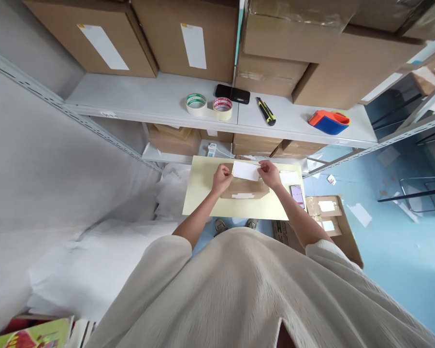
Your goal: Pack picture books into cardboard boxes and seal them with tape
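Observation:
A white rectangular label (245,171) is stretched between my two hands, over the top of a cardboard box (244,187). My left hand (222,178) pinches its left end, and my right hand (269,173) pinches the right end near the upper corner. Whether the label touches the box I cannot tell. Another white label (243,195) is on the box's near side. The box rests on a pale yellow tabletop (203,191). Right of my right hand lie a phone (297,195) with its screen lit and white paper (288,177).
On the grey shelf (130,99) ahead sit two tape rolls (196,104), a black case (232,94), a utility knife (266,111) and a blue-orange tape dispenser (329,122). Large cardboard boxes (203,43) stand behind them. An open carton (342,232) is on the floor at right, white bags (105,261) at left.

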A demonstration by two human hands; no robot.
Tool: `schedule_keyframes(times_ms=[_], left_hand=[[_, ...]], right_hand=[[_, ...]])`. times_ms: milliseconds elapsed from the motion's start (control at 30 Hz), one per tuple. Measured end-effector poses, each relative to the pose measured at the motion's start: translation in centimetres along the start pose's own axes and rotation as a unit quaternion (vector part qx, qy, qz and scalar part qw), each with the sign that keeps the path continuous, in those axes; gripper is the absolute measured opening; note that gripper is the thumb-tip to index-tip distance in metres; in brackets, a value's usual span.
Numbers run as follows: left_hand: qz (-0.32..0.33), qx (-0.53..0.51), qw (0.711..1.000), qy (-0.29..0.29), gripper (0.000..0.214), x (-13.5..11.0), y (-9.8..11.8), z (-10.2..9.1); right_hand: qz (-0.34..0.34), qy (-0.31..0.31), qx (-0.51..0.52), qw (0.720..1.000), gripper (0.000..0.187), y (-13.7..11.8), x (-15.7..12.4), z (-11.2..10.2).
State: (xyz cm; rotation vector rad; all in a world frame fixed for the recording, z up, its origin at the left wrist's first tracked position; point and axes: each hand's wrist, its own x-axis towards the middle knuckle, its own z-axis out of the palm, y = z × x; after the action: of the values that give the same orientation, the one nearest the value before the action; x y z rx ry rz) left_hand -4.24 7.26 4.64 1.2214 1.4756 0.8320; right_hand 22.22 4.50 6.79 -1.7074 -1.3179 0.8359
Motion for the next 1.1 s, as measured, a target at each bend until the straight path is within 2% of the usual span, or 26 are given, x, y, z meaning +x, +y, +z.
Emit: schedule_keyframes(times_ms=[200,367,433,600,767,833,933,1000,1100], left_hand=[[-0.001,0.097,0.995,0.037,0.037,-3.2,-0.8,1.4],[0.003,0.111,0.992,0.053,0.032,-3.5,-1.6,2.3],[0.001,0.151,0.987,0.048,0.029,-3.5,-1.6,2.4],[0.021,0.325,0.945,0.005,0.023,-3.6,-1.2,2.2],[0.092,0.413,0.906,-0.019,0.032,-3.8,-1.3,1.5],[0.154,0.418,0.894,-0.051,0.045,-3.6,-1.5,1.2],[0.244,0.409,0.866,-0.152,0.067,-3.0,-2.1,1.0],[0.269,0.409,0.846,-0.209,0.078,-2.6,-2.6,1.0],[0.277,0.421,0.829,-0.242,0.093,-2.1,-3.3,0.8]], right_hand=[[0.001,-0.011,-0.026,1.000,0.027,2.3,-0.2,1.6],[-0.029,-0.039,-0.069,0.996,0.025,3.9,0.1,2.1],[-0.048,-0.052,-0.095,0.993,0.027,4.4,0.2,2.3],[-0.098,-0.087,-0.213,0.968,0.035,5.3,0.2,2.7],[-0.148,-0.079,-0.332,0.928,0.045,4.6,-0.5,2.9],[-0.169,-0.097,-0.357,0.914,0.046,4.2,-1.2,3.0],[-0.228,-0.167,-0.368,0.886,0.054,4.1,-2.6,3.1],[-0.257,-0.207,-0.376,0.866,0.065,4.4,-3.4,3.1],[-0.262,-0.238,-0.396,0.847,0.081,5.0,-4.1,2.9]])
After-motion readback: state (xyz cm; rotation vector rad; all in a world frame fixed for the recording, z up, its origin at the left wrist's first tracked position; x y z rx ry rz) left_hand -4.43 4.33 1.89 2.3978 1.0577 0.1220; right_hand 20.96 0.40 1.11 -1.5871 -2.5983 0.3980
